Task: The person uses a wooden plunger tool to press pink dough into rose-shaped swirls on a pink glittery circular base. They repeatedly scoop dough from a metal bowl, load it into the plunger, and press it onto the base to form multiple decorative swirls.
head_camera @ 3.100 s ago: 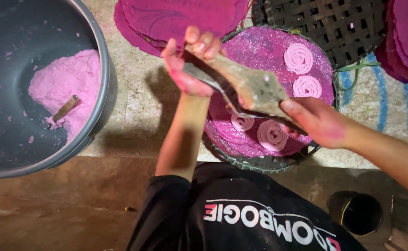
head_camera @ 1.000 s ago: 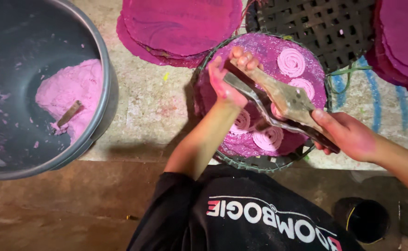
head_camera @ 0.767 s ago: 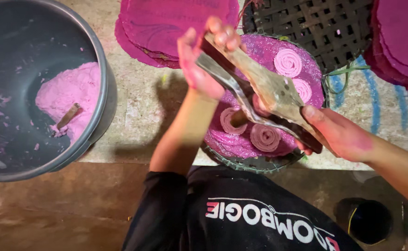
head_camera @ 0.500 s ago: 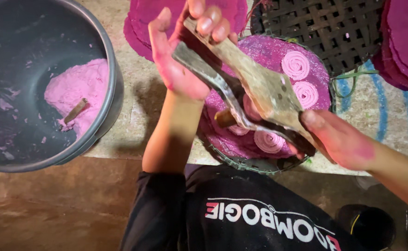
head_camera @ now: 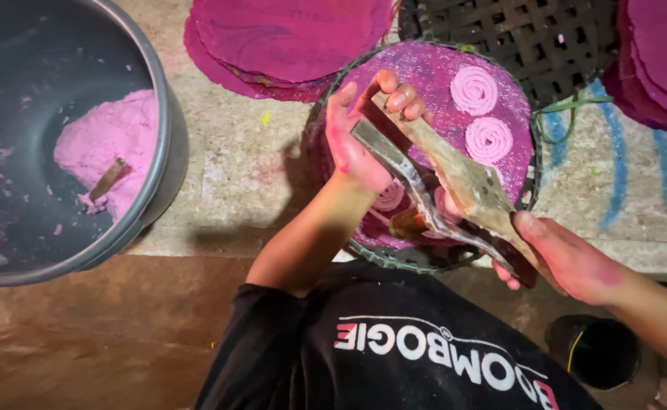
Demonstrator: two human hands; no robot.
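Note:
My left hand (head_camera: 364, 133) grips the far end of a wooden and metal hand press (head_camera: 455, 190), and my right hand (head_camera: 569, 258) holds its near handles. The press hangs over a round purple-covered tray (head_camera: 424, 68). Pink dough spirals (head_camera: 476, 89) lie on the tray, two at its far right and others partly hidden under the press and my left wrist.
A large grey pot (head_camera: 162, 152) at the left holds a lump of pink dough (head_camera: 102, 148) with a small stick in it. Stacked purple mats (head_camera: 288, 38) lie beyond the tray, more at the right edge (head_camera: 660, 61). A dark woven basket (head_camera: 515, 30) sits behind. A small dark cup (head_camera: 595, 349) stands bottom right.
The press has swung about over the tray, rising and tilting toward the pot, then coming back down and right. Both hands stay on it.

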